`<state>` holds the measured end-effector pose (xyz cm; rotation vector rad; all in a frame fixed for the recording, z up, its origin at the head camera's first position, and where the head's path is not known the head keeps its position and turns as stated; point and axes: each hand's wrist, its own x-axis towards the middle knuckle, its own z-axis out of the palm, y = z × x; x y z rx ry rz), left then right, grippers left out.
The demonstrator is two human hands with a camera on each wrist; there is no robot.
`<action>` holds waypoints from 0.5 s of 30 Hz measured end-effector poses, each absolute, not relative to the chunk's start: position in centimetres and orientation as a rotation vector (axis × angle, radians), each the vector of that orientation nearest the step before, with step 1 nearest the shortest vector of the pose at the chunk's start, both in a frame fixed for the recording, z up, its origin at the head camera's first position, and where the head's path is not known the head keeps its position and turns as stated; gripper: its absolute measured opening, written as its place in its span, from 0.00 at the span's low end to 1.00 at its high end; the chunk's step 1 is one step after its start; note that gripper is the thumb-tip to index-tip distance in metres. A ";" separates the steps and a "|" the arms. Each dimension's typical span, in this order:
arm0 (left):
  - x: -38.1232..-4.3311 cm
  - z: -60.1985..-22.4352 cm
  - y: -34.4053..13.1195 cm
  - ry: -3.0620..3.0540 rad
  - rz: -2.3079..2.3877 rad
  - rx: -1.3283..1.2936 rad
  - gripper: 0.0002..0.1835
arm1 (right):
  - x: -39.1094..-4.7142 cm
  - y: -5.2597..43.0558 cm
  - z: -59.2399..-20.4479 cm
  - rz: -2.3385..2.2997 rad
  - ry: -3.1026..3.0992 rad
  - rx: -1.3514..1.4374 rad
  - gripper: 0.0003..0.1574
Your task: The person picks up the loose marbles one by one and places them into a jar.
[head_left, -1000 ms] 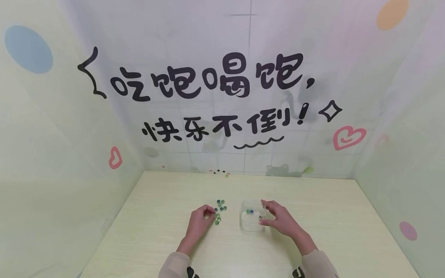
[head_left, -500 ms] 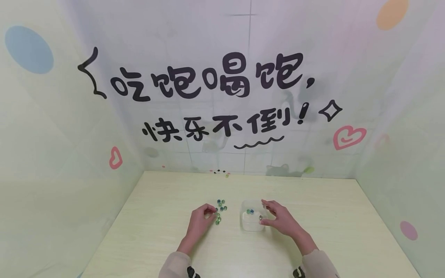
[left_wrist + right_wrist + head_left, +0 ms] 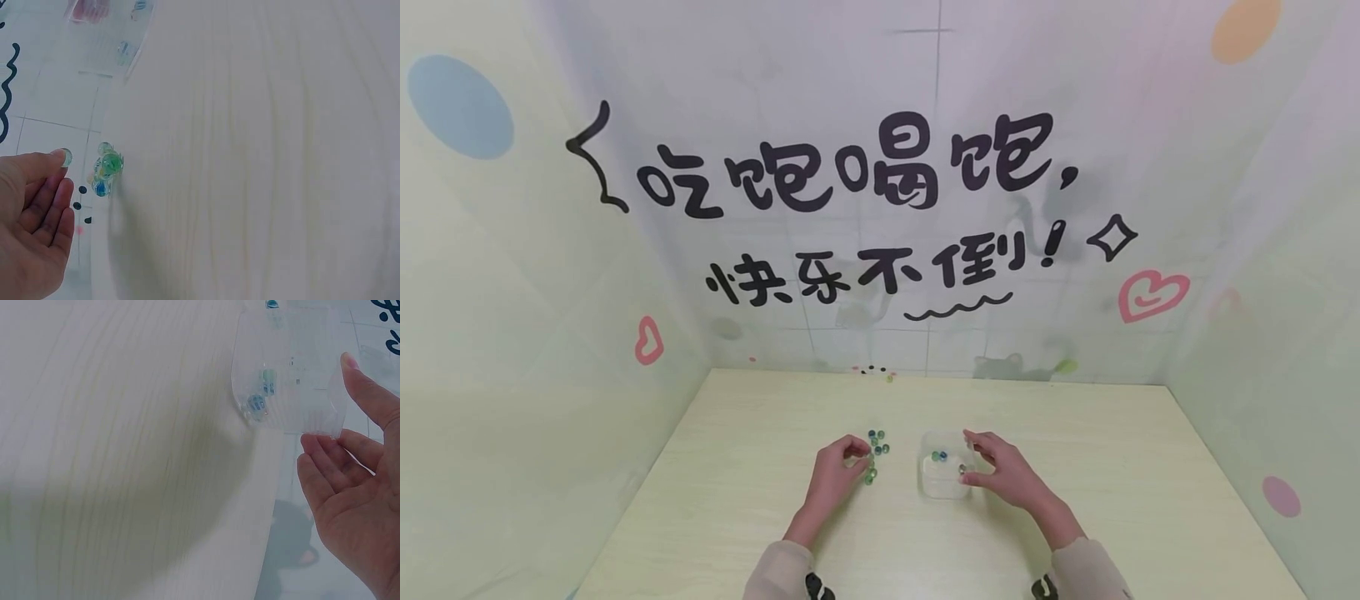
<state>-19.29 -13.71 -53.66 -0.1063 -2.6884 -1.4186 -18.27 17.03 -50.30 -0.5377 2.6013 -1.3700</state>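
My left hand (image 3: 837,475) pinches a greenish glass marble (image 3: 66,157) between thumb and fingertip, as the left wrist view shows. Just beyond the fingertips, a small cluster of green and blue marbles (image 3: 877,442) lies on the table. To the right of the cluster stands a clear plastic box (image 3: 944,492) with a few marbles (image 3: 939,456) inside. With thumb and fingers spread around its right side, my right hand (image 3: 1011,477) holds the box. In the right wrist view, marbles (image 3: 257,403) show through the transparent wall.
The pale wooden table (image 3: 752,425) meets a printed backdrop (image 3: 820,333) at its far edge, with dark lettering and drawings on it. Fabric walls close off both sides. One small yellow-green bead-like spot (image 3: 890,379) sits by the back edge.
My left hand has shifted slightly right and up over the marbles, with a marble now pinched clear of the cluster. The right hand and box have stayed put.
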 end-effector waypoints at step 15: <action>-19.1 -52.4 -13.0 -2.653 -1.454 -0.171 0.07 | -18.5 17.2 -50.6 -1.364 2.594 -0.560 0.46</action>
